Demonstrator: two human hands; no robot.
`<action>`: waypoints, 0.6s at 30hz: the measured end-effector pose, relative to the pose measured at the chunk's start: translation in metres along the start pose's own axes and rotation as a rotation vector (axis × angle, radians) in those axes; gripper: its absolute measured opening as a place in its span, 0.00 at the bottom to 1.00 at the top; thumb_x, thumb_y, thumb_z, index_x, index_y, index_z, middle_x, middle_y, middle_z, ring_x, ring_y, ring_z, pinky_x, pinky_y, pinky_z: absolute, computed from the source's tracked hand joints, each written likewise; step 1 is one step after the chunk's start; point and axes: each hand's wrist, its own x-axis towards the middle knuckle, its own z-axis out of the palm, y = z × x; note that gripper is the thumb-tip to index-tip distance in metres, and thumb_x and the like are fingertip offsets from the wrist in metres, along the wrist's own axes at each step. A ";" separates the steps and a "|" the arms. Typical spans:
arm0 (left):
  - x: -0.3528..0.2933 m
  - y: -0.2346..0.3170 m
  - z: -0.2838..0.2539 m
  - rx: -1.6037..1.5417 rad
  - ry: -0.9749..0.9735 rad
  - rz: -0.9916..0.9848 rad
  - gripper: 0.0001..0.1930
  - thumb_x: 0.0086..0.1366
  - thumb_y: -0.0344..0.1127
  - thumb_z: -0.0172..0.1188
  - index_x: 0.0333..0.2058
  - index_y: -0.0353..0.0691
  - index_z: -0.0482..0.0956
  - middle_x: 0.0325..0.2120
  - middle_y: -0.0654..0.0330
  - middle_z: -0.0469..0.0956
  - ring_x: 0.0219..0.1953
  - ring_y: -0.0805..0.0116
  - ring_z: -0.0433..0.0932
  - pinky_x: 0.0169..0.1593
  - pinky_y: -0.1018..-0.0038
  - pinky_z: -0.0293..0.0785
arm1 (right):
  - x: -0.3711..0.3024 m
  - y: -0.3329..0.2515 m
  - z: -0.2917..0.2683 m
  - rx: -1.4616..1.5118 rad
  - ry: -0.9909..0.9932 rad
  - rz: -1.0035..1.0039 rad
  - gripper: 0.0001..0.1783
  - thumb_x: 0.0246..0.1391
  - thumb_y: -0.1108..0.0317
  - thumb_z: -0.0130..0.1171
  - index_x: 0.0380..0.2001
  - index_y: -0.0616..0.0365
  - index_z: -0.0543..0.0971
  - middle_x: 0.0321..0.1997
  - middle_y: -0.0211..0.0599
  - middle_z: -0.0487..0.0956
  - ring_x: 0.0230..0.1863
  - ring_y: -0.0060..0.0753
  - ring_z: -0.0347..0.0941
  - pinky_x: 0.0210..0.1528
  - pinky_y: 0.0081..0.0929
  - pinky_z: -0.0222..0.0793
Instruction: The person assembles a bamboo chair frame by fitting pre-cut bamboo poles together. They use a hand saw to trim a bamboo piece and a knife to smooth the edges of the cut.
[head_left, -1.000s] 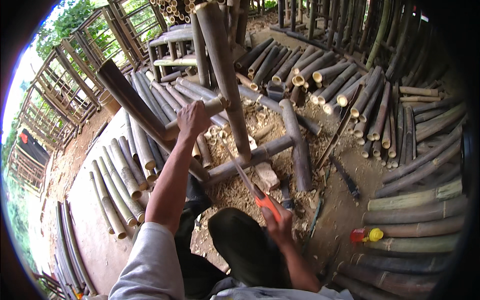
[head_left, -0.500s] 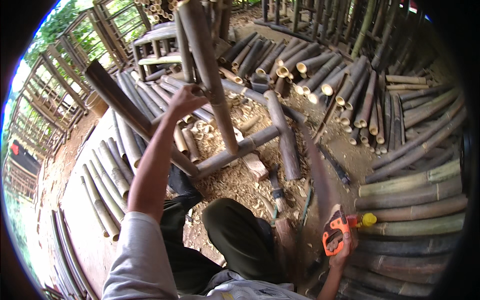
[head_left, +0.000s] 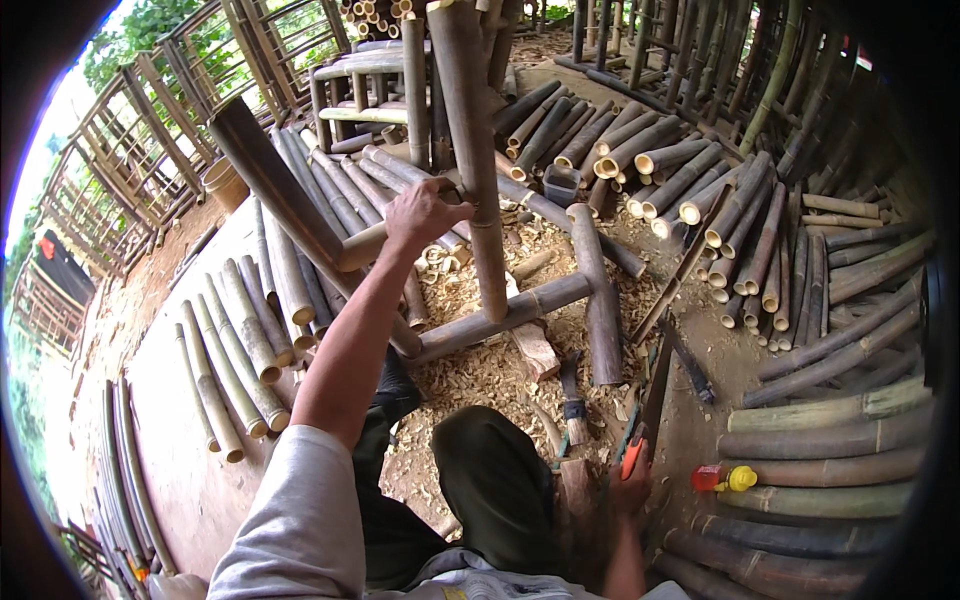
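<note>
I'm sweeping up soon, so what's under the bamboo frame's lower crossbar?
From under the lower crossbar, a pale wood block pokes out on the near side, among wood shavings. Whatever lies directly beneath is covered and cannot be seen.

Spreads out as an earthen floor [head_left: 735, 360], pale on the left and brown on the right. Bears a thick litter of wood shavings [head_left: 460, 375] in the middle, around the foot of a bamboo frame [head_left: 540, 302] and a wooden block [head_left: 535, 352]. Holds, just beside that block, a dark tool with a pale handle [head_left: 574, 415]. Carries a row of cut bamboo pieces [head_left: 232, 345] on the left, more heaped bamboo [head_left: 640, 155] toward the back, and long bamboo poles [head_left: 830, 442] side by side on the right. Supports a bucket [head_left: 226, 187] farther back on the left.
</note>
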 end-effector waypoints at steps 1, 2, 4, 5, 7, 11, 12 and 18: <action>-0.003 0.003 -0.001 0.056 -0.010 -0.030 0.32 0.49 0.62 0.71 0.50 0.53 0.88 0.38 0.52 0.88 0.44 0.53 0.86 0.47 0.58 0.79 | 0.001 -0.009 -0.006 -0.095 -0.204 0.166 0.43 0.54 0.57 0.66 0.71 0.62 0.68 0.64 0.62 0.75 0.64 0.66 0.72 0.65 0.51 0.68; -0.007 0.005 -0.003 0.059 -0.005 -0.034 0.29 0.49 0.62 0.71 0.46 0.51 0.89 0.38 0.52 0.87 0.43 0.52 0.86 0.46 0.58 0.79 | 0.010 -0.020 -0.004 -0.047 -0.164 0.161 0.43 0.55 0.56 0.66 0.71 0.63 0.67 0.65 0.63 0.73 0.66 0.66 0.69 0.67 0.52 0.66; -0.008 -0.003 -0.002 0.101 0.039 -0.030 0.27 0.49 0.61 0.70 0.42 0.48 0.88 0.36 0.51 0.87 0.40 0.52 0.86 0.44 0.58 0.79 | 0.055 -0.065 0.001 0.051 -0.072 0.144 0.44 0.57 0.54 0.67 0.72 0.63 0.66 0.68 0.64 0.70 0.70 0.66 0.64 0.70 0.53 0.62; -0.009 -0.003 -0.002 0.087 0.041 -0.038 0.27 0.49 0.61 0.70 0.41 0.47 0.88 0.35 0.51 0.87 0.40 0.52 0.86 0.44 0.58 0.79 | 0.090 -0.091 0.012 0.210 -0.036 0.004 0.43 0.61 0.53 0.66 0.72 0.64 0.64 0.70 0.63 0.67 0.72 0.63 0.62 0.73 0.52 0.58; -0.018 0.008 -0.004 0.056 0.036 -0.048 0.26 0.49 0.60 0.70 0.39 0.46 0.88 0.34 0.51 0.87 0.39 0.51 0.86 0.43 0.58 0.78 | 0.173 -0.180 0.013 0.496 -0.054 -0.193 0.43 0.63 0.54 0.65 0.72 0.67 0.63 0.71 0.61 0.67 0.72 0.58 0.64 0.73 0.49 0.59; -0.022 0.019 -0.009 0.073 -0.001 -0.036 0.24 0.50 0.58 0.70 0.39 0.47 0.87 0.32 0.53 0.87 0.38 0.51 0.86 0.42 0.58 0.78 | 0.315 -0.368 -0.005 0.885 0.014 -0.479 0.49 0.58 0.44 0.69 0.70 0.69 0.66 0.68 0.61 0.71 0.71 0.56 0.66 0.73 0.48 0.60; -0.019 0.028 -0.006 0.050 0.005 0.001 0.24 0.49 0.57 0.70 0.40 0.47 0.87 0.32 0.53 0.87 0.38 0.51 0.86 0.42 0.58 0.78 | 0.356 -0.394 0.001 0.794 0.138 -0.549 0.49 0.54 0.42 0.72 0.68 0.68 0.69 0.63 0.60 0.75 0.66 0.55 0.71 0.69 0.46 0.65; -0.024 0.008 -0.008 -0.015 0.003 0.026 0.26 0.49 0.55 0.69 0.46 0.52 0.87 0.35 0.54 0.88 0.41 0.52 0.87 0.44 0.57 0.79 | 0.409 -0.482 0.012 0.744 -0.030 -0.583 0.39 0.48 0.43 0.75 0.51 0.64 0.76 0.44 0.59 0.85 0.48 0.59 0.84 0.50 0.49 0.79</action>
